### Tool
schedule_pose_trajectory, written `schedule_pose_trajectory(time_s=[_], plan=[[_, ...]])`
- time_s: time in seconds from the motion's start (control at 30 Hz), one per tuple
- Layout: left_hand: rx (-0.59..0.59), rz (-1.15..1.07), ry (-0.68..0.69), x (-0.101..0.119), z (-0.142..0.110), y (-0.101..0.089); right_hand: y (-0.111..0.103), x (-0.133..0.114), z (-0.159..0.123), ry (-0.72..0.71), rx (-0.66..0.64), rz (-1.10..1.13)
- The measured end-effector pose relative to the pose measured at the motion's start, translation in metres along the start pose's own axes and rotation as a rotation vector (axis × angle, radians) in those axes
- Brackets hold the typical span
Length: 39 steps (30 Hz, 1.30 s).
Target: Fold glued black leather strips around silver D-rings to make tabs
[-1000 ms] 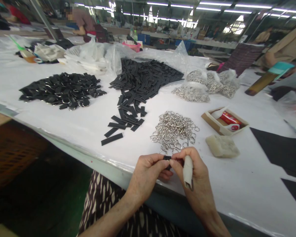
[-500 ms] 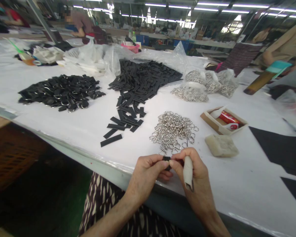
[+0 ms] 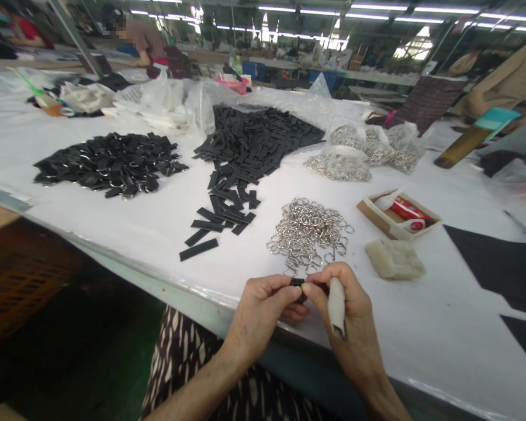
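Close to the table's front edge, my left hand (image 3: 265, 304) pinches a small black strap piece (image 3: 297, 282) between thumb and fingers. From the other side my right hand (image 3: 348, 304) grips the same piece with thumb and forefinger. A tool with a pale wrapped handle (image 3: 336, 301) rests in the right hand too, its handle end towards me; its tip is hidden. Just beyond my fingers lies a heap of metal D-rings (image 3: 309, 231). Loose black strips (image 3: 199, 249) trail towards me from a large pile of black strips (image 3: 263, 137).
To the left sits a pile of black loops with rings (image 3: 114, 164). On the right are an open box with a red tube (image 3: 398, 215), a waxy block (image 3: 395, 259) and black sheets (image 3: 495, 266). Bagged rings (image 3: 368, 146) and a tumbler (image 3: 473, 137) stand farther back. Co-workers are beyond.
Both hands keep their grip on the black strap piece, almost unmoved. The whole view has shifted very slightly.
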<state>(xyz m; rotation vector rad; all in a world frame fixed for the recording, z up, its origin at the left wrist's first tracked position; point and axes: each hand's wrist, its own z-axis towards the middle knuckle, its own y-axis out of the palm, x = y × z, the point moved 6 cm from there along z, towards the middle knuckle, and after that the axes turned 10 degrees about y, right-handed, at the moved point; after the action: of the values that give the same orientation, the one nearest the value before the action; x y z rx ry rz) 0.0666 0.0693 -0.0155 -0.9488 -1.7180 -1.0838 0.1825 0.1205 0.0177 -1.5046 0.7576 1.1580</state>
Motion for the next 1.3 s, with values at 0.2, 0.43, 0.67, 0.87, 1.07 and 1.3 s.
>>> schedule_pose_trajectory(time_s=[0.2, 0.43, 0.67, 0.87, 1.07, 1.3], plan=[[0.011, -0.01, -0.006, 0.001, -0.002, 0.0, 0.0, 0.0, -0.001, -0.009, -0.007, -0.013], [0.009, 0.01, 0.003, 0.0, -0.001, 0.001, 0.0, 0.0, 0.0, -0.029, 0.004, -0.019], [0.025, 0.035, 0.024, 0.0, -0.002, -0.001, 0.0, 0.001, -0.003, -0.015, 0.009, -0.026], [0.026, 0.019, 0.028, 0.004, -0.001, -0.001, -0.022, 0.001, -0.001, 0.024, 0.065, 0.04], [-0.028, 0.013, 0.034, 0.002, 0.001, 0.003, -0.06, 0.014, 0.002, 0.063, 0.078, 0.043], [-0.097, -0.054, 0.047, -0.002, 0.008, 0.011, -0.098, 0.025, 0.002, 0.061, 0.349, 0.142]])
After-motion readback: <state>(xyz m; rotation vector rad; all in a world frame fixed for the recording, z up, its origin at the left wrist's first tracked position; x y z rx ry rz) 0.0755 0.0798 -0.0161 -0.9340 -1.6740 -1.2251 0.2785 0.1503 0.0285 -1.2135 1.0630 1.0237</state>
